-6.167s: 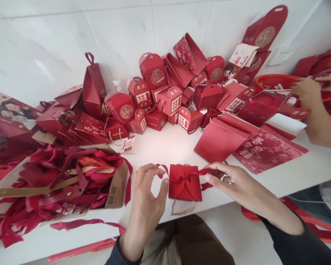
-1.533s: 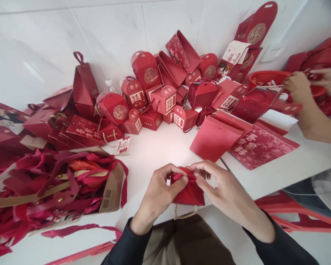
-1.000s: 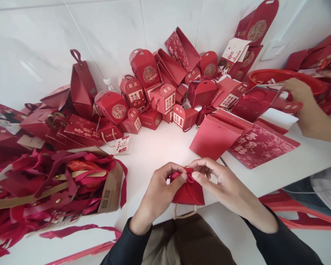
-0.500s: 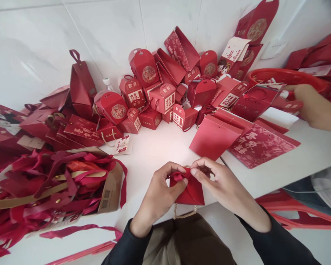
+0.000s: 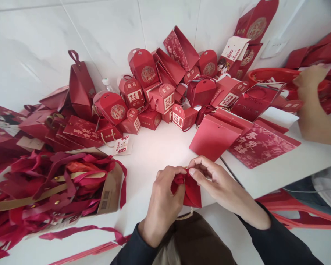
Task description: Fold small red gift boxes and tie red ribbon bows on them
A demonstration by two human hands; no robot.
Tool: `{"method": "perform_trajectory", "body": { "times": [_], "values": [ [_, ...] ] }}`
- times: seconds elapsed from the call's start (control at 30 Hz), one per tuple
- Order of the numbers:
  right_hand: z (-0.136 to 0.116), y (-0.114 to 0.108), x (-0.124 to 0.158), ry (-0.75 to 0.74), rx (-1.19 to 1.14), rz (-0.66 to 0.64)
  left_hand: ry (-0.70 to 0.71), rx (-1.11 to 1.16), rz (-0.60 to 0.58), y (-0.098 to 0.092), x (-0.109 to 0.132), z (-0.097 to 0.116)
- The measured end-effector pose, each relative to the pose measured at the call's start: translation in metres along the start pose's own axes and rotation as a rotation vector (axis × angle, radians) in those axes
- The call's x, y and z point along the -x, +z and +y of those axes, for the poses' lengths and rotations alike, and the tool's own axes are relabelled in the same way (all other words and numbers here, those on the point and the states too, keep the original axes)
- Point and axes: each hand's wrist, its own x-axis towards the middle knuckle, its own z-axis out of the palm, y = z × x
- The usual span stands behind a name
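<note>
A small red gift bag point(image 5: 193, 193) with a gold rope handle is between my hands at the table's front edge. My left hand point(image 5: 165, 195) pinches a dark red ribbon point(image 5: 179, 179) at the bag's top left, thumb against fingers. At the top edge my right hand point(image 5: 213, 180) is closed, thumb and fingers pinching near the ribbon; exactly what lies between those fingertips is partly hidden. Below the bag hangs another gold rope handle point(image 5: 186, 216), close to my lap.
Red gift boxes point(image 5: 165, 97) pile against the tiled wall. A cardboard box point(image 5: 111, 191) of red ribbons stands at left. Flat red bags point(image 5: 215, 134) lie at right. Behind them, a co-worker's arm point(image 5: 311, 106) reaches by a red basin point(image 5: 276, 73).
My left hand has turned and moved slightly right, covering more of the bag. The bag has tilted. The co-worker's arm has shifted, its hand now higher and further right.
</note>
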Motion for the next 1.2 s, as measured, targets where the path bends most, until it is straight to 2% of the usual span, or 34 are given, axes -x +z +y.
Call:
{"method": "perform_trajectory", "body": {
  "times": [0.23,0.5,0.7,0.83,0.97,1.2],
  "values": [
    [-0.006,-0.001,0.0,0.016,0.023,0.01,0.268,-0.19,0.07,0.006,0.009,-0.01],
    [-0.006,-0.004,0.002,0.035,-0.105,-0.103,0.391,-0.164,0.247,0.014,0.01,-0.018],
    [-0.003,-0.004,-0.003,0.042,-0.054,-0.039,0.492,-0.199,0.264,0.012,0.01,-0.019],
    [-0.003,-0.002,-0.004,0.057,-0.044,-0.141,0.487,-0.214,0.284,0.013,0.012,-0.02],
    [-0.001,-0.002,-0.003,0.055,-0.007,-0.096,0.441,-0.245,0.365,0.01,0.015,-0.021],
    [0.002,-0.005,-0.003,0.047,0.01,-0.028,0.463,-0.367,0.378,0.001,0.019,-0.015]
  ]
}}
